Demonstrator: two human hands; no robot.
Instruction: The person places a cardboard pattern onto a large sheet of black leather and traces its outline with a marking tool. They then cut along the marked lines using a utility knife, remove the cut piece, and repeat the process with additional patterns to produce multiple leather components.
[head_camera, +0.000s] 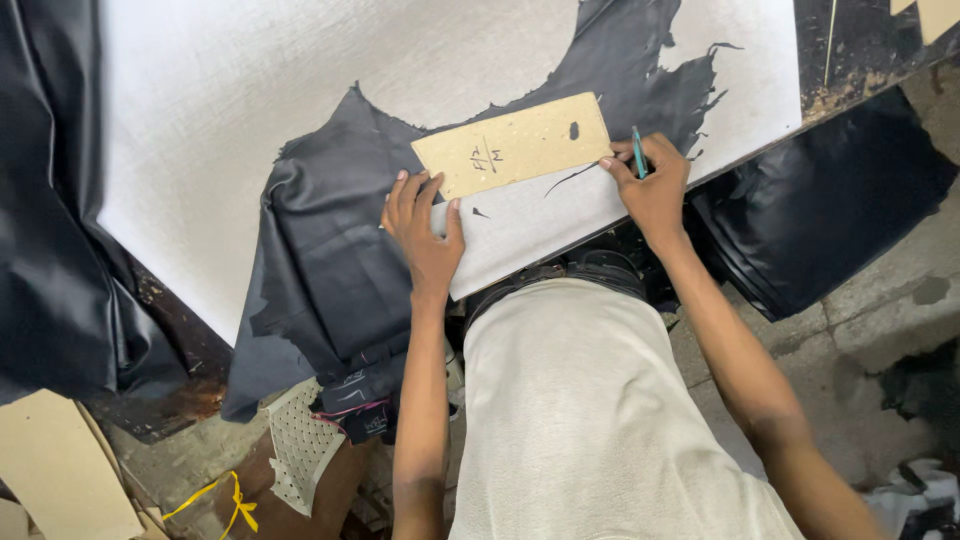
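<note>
- A white board (250, 110) with a fine woven grain covers most of the table; it runs at a slant across the view, and its near edge meets the person's waist.
- At the top right the bare tabletop (870, 45) shows, dark, worn and flecked with tan.
- Below lies a rough concrete floor (880, 310), stained in patches.
- A black hide (330, 250) lies on the board, matt and softly creased, its edge ragged and torn; it spills over the near edge and hangs toward the floor.
- More black sheet, glossier, hangs at the far left (50, 200) and is heaped at the right (820, 220).
- A template (512, 144) of tan fibreboard, a flat speckled rectangle with a small dark hole and pen marks, lies on the hide near the board's near edge, tilted up to the right.
- Tan board pieces (50, 470), a perforated pale piece (300, 445) and a yellow ribbon (225, 500) lie low at the left.
- The left hand (425, 225) is spread flat, fingers pressing the template's lower left corner, thumb out on the white board; it grips nothing.
- The right hand (652, 185) is curled around a teal pen (637, 152), its tip at the template's right end, forearm reaching in from the lower right.
</note>
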